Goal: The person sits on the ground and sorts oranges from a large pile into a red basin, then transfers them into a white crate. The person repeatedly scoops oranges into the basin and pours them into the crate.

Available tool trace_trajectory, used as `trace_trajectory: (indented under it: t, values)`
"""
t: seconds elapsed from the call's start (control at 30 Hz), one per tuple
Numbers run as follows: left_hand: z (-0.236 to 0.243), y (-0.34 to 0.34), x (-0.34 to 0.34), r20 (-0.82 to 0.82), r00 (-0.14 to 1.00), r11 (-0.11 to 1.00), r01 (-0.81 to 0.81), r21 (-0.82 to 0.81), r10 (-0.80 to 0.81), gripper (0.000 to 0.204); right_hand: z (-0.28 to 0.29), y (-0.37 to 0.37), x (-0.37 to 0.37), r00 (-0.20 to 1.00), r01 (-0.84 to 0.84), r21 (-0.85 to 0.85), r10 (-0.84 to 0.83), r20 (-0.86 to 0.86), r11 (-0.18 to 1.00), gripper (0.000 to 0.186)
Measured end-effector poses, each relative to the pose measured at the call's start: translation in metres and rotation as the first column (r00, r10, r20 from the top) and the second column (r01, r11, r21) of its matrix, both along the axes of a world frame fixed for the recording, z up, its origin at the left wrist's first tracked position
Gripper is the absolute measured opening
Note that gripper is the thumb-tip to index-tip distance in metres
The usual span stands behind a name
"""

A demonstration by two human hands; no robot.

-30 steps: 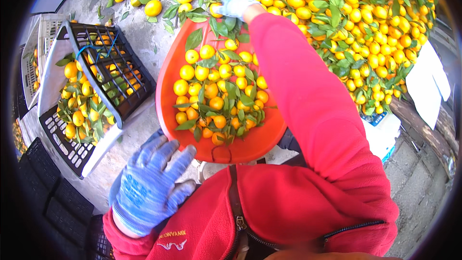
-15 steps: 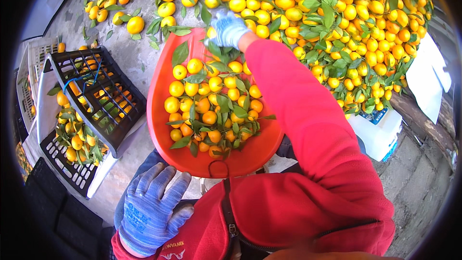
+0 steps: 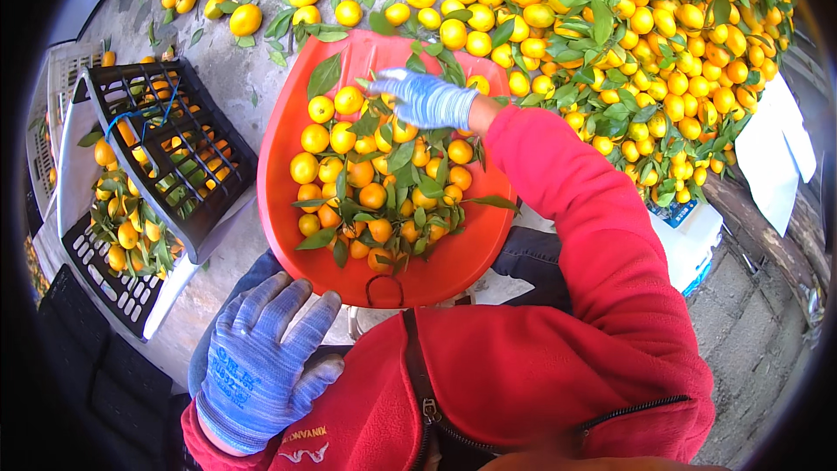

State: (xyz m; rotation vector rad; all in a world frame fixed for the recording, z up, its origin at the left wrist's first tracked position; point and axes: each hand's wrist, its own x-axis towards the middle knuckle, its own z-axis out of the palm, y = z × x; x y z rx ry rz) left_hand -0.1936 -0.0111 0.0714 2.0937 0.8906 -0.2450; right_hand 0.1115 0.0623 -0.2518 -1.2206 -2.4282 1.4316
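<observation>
A red plastic tray (image 3: pixel 347 283), shaped like a scoop, holds several small orange citrus fruits (image 3: pixel 372 195) with green leaves. My right hand (image 3: pixel 427 99), in a pale blue glove, is over its upper part, just above the fruit and leaves, fingers stretched out; anything under the fingertips is hidden. My left hand (image 3: pixel 261 358), also gloved, lies with fingers spread on my leg beside the tray's lower left edge, holding nothing. A large heap of the same fruit (image 3: pixel 663 78) lies beyond the tray, to the upper right.
A tilted black crate (image 3: pixel 200 227) with fruit stands at the left on the grey surface (image 3: pixel 148 13), near a pale crate (image 3: pixel 77 59). At the right lie white sheets (image 3: pixel 767 148), a wooden log (image 3: pixel 758 227) and a white container (image 3: pixel 684 244).
My right hand has drawn back from the fruit heap to over the upper part of the red tray. My left hand stays spread at the lower left.
</observation>
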Motion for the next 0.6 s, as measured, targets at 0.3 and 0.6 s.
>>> trace_trajectory:
  t: [0.3, 0.6]
  values:
    - [0.0, 0.002, -0.005, 0.021, 0.999, 0.997, 0.023, 0.078, -0.025, 0.058, -0.007, 0.005, 0.024, 0.988, 0.045, -0.03, -0.04, 0.149, 0.999, 0.058]
    - [0.003, 0.004, 0.009, 0.295, 0.897, 0.924, -0.371, 0.097, 0.329, 0.072, 0.174, -0.029, -0.034, 0.753, 0.305, -0.493, -0.523, -0.399, 0.815, 0.048]
